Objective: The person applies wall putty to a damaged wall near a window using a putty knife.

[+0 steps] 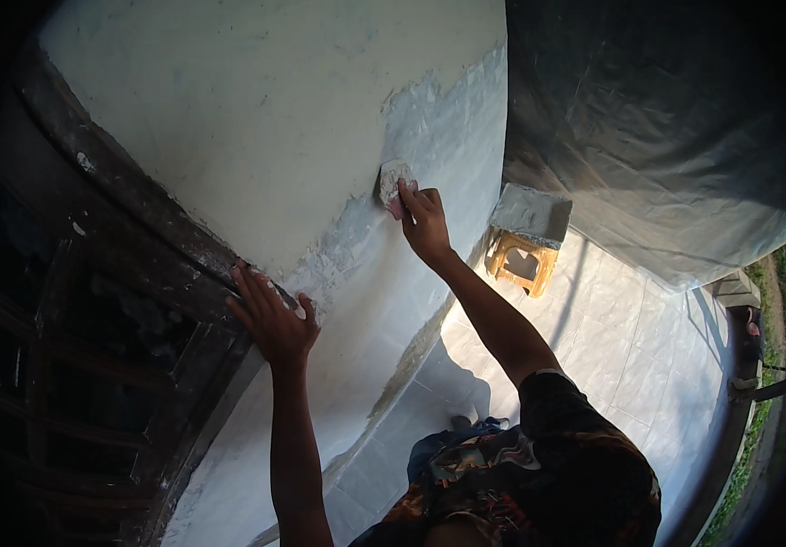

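Note:
My right hand [425, 221] grips a putty scraper [396, 178], its flat face smeared with whitish putty and a pinkish part showing under my fingers. The scraper is against the wall [256, 109], at the border between the cream surface and a wet-looking, grey-white putty patch [429, 118]. Lower left, my left hand [276, 314] lies against the wall beside the dark wooden frame [142, 205], fingers stretched out and thumb apart. Pale putty shows by its fingers; whether something thin lies beneath them I cannot tell.
A grey putty-stained tray [532, 214] sits on a yellow stool [522, 263] to the right, on the tiled floor [621, 319]. A dark plastic sheet [648, 118] hangs at the upper right. Dark latticed woodwork [74, 365] fills the left; grass [747, 456] shows beyond the floor's right edge.

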Motion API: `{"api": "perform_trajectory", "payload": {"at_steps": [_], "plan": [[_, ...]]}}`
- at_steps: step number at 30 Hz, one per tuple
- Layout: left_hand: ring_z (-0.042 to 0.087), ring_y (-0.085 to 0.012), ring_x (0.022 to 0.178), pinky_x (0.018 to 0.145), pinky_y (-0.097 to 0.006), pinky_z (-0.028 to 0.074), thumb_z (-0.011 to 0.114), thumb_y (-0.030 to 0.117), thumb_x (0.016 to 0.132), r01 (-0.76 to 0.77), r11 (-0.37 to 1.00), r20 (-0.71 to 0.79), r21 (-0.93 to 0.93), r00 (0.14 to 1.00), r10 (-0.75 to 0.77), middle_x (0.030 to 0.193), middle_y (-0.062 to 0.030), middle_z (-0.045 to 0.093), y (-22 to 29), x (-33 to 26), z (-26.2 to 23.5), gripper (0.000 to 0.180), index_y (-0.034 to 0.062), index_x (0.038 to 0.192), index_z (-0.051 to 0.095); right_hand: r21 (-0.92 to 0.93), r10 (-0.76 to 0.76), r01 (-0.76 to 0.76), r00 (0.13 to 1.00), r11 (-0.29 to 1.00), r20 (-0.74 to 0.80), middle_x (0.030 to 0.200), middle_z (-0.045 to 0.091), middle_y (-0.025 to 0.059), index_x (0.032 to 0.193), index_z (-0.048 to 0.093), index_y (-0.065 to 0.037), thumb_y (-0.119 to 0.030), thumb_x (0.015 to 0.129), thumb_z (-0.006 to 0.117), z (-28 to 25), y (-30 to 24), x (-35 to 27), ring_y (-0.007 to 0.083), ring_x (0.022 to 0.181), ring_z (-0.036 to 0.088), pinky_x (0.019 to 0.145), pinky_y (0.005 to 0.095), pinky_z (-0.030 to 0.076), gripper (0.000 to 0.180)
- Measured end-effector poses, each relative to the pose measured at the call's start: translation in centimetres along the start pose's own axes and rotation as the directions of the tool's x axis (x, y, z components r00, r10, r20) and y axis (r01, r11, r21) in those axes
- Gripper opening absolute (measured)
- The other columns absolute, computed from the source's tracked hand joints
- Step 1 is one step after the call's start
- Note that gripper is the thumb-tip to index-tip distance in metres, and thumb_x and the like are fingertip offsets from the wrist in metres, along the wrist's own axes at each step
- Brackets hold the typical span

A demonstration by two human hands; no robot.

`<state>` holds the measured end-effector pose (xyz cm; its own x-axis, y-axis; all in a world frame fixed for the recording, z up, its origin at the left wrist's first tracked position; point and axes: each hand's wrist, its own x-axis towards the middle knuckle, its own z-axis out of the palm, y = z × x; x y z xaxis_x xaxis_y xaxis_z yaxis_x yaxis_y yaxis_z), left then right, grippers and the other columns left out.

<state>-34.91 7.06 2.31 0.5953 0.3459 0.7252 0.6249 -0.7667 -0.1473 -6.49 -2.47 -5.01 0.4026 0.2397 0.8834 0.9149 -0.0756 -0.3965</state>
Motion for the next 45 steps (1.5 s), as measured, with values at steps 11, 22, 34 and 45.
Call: {"api": "perform_trajectory", "payload": {"at_steps": [11,22,34,45], "plan": [[0.012,-0.0391,0.151,0.118,-0.062,0.008,0.038,0.043,0.098,0.005,1.0,0.001,0.008,1.0,-0.005,0.159,-0.0287,0.018,0.0,0.0,-0.2,0.076,-0.0122,0.148,0.022,0.065,-0.094,0.103,0.988,0.993,-0.119,0.089,0.062,0.0088,0.135,0.058,-0.006,0.011,0.073,0.067,-0.4,-2.6,7.0,0.0293,0.088,0.053,0.084,0.0385,0.048,0.064],[0.013,-0.0399,0.151,0.118,-0.062,0.008,0.036,0.045,0.098,-0.002,0.999,0.01,0.039,1.0,0.001,0.159,-0.0297,0.018,0.0,0.0,-0.1,0.078,-0.013,0.148,0.02,0.035,0.061,-0.055,0.975,0.998,-0.213,0.082,0.059,0.0073,0.134,0.059,-0.007,0.009,0.077,0.067,-1.9,0.7,7.1,0.0283,0.084,0.05,0.077,0.0377,0.047,0.06],[0.013,-0.0398,0.151,0.118,-0.062,0.007,0.037,0.044,0.098,-0.005,0.999,0.002,0.049,1.0,0.005,0.159,-0.0297,0.018,0.0,-0.1,0.2,0.077,-0.013,0.147,0.021,0.068,0.035,-0.024,0.986,0.997,-0.162,0.074,0.056,0.0072,0.134,0.059,-0.005,0.007,0.079,0.071,-1.7,1.7,2.5,0.0255,0.076,0.051,0.074,0.0372,0.046,0.058],[0.012,-0.0401,0.151,0.118,-0.063,0.006,0.038,0.044,0.098,-0.026,1.0,-0.041,0.015,0.999,0.027,0.159,-0.0295,0.016,0.0,0.0,0.7,0.079,-0.0089,0.151,0.014,-0.04,-0.032,0.032,0.999,0.999,0.012,0.081,0.057,0.0087,0.137,0.056,-0.005,0.007,0.081,0.067,-1.5,3.8,0.3,0.0277,0.082,0.051,0.08,0.0385,0.047,0.058]]}}
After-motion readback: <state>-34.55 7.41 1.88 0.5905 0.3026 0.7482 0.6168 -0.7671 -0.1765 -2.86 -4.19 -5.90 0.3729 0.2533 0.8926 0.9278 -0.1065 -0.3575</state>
